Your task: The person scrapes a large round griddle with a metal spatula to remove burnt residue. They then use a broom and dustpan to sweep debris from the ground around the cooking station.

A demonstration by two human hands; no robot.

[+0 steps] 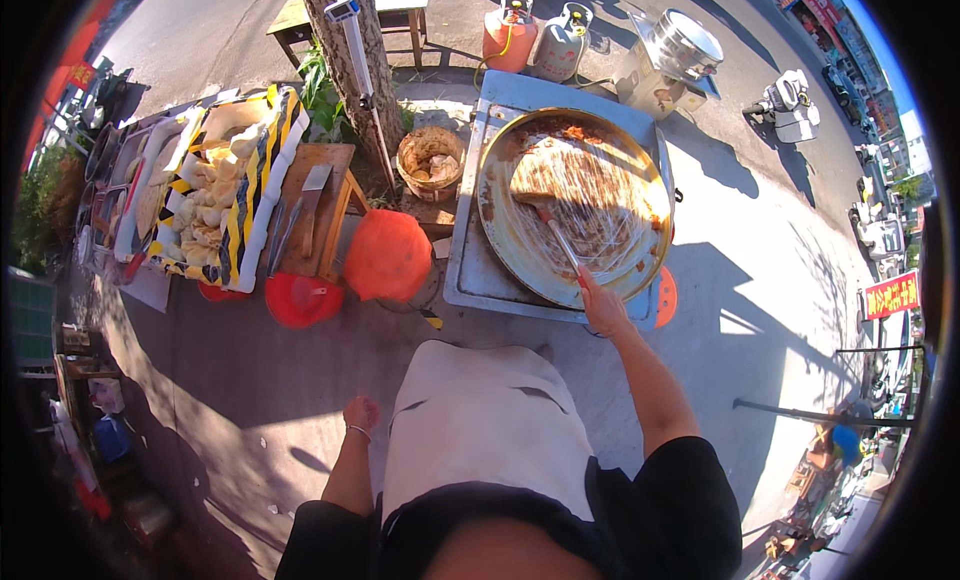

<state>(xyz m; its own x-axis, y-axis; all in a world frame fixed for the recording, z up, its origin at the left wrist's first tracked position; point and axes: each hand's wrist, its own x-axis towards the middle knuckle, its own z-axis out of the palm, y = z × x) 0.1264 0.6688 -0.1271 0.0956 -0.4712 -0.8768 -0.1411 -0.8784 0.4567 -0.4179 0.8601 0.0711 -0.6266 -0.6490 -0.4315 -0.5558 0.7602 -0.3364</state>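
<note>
My right hand (604, 307) grips the red end of a long-handled scraper (559, 238). Its brown blade rests on the floor of a wide round pan (517, 261), which is streaked with whitish scrape lines. Dark brown residue (570, 129) clings along the pan's far side, and sunlight falls across part of it. Under the pan is a square metal stove top (466, 268). My left hand (362, 412) hangs low beside my pale apron (487, 415), with a bracelet on its wrist. Nothing shows in it, but its fingers are too blurred to make out.
Left stands a foam box (264, 182) edged in striped tape, holding pieces of flatbread (214, 205). A cleaver (315, 181) lies on a wooden board (334, 160). Between board and stove are a bucket (430, 160) and a red plastic bag (388, 256). Gas cylinders (510, 36) stand behind.
</note>
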